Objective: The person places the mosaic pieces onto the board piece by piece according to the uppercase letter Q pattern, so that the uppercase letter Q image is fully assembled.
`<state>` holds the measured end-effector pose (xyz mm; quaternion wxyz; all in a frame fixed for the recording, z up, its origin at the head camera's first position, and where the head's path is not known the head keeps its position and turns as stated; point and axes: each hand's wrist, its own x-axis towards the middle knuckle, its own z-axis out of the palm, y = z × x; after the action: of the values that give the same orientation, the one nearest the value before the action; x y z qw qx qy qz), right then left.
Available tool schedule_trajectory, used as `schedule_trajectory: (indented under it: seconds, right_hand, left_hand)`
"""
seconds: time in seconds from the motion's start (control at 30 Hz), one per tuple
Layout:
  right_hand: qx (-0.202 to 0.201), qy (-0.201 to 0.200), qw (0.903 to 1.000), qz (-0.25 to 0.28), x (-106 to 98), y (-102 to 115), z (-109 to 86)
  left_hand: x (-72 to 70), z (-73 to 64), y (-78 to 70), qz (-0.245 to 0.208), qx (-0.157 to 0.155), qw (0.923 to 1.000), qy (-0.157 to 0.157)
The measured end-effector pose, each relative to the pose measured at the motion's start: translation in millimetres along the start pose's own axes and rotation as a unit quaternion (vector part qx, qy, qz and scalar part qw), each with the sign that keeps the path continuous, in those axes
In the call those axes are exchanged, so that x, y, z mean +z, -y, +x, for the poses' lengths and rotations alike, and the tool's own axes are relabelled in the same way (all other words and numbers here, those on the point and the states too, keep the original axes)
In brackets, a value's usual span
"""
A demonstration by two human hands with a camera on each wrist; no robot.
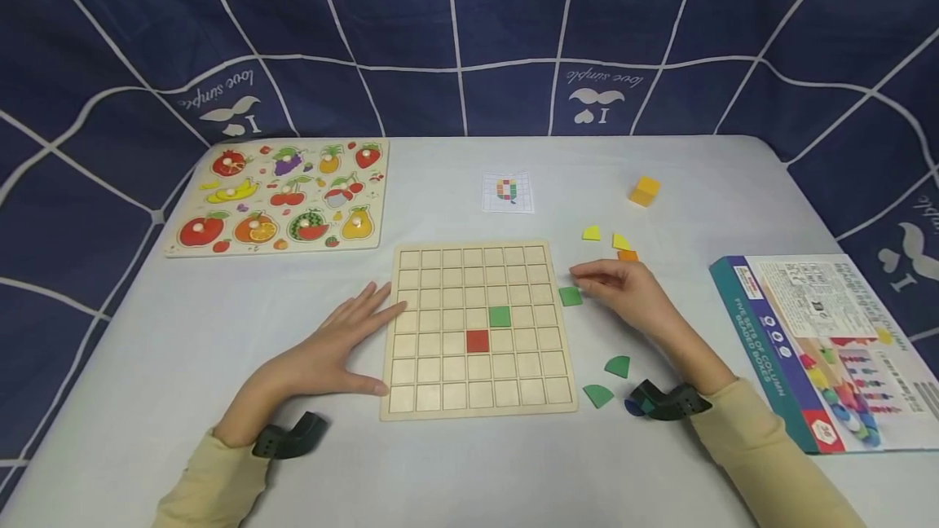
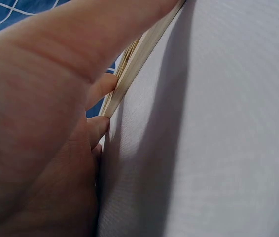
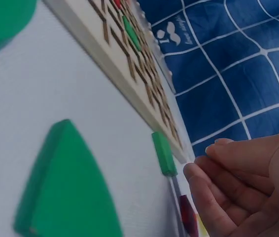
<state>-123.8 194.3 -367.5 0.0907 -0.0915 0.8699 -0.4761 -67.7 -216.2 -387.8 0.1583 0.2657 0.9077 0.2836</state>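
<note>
A wooden grid board (image 1: 480,411) lies in the middle, with a green square tile (image 1: 500,316) and a red square tile (image 1: 478,341) in its cells. My left hand (image 1: 330,361) is spread at its left edge, fingertips and thumb touching the rim. My right hand (image 1: 623,292) hovers off the right edge, just beyond a loose green square tile (image 1: 570,297). In the right wrist view, its thumb and fingers (image 3: 206,197) are bent loosely with a gap and nothing between them. An orange piece (image 1: 627,255), partly hidden, lies just behind this hand.
Green quarter-circle pieces (image 1: 618,366) lie near the right wrist; yellow pieces (image 1: 591,233) lie farther back. A pattern card (image 1: 508,192) and orange-yellow blocks (image 1: 645,191) are behind the board. A fruit puzzle (image 1: 275,247) sits back left, a flat box (image 1: 829,357) at right.
</note>
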Motion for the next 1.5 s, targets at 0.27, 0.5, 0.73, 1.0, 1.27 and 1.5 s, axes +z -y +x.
schedule_trajectory:
  seconds: [0.27, 0.5, 0.73, 1.0, 1.27, 1.5]
  right_hand:
    - [-0.01, 0.015, 0.9998, -0.008, 8, -10, -3.0]
    - [-0.055, -0.024, 0.9921, -0.11, 15, -8, -5.4]
    - [-0.084, -0.042, 0.984, -0.151, 19, -5, -7.0]
    - [-0.077, -0.036, 0.9882, -0.127, 19, -9, -6.8]
    - [-0.054, -0.031, 0.9956, -0.071, 12, -10, -5.8]
    - [-0.032, -0.036, 0.9979, -0.043, 5, 6, 0.7]
  left_hand:
    - [0.7, 0.1, 0.7, -0.002, 0.004, 1.0, 0.0]
    - [0.1, 0.3, 0.7, -0.001, 0.003, 1.0, -0.001]
    - [-1.2, 0.2, -0.8, 0.0, -0.001, 1.0, -0.002]
    - [-1.0, 0.3, -0.7, 0.0, -0.002, 1.0, 0.001]
    - [0.1, 0.0, 0.5, 0.001, -0.001, 1.0, 0.005]
    - [-1.5, 0.3, -0.8, 0.0, -0.006, 1.0, 0.008]
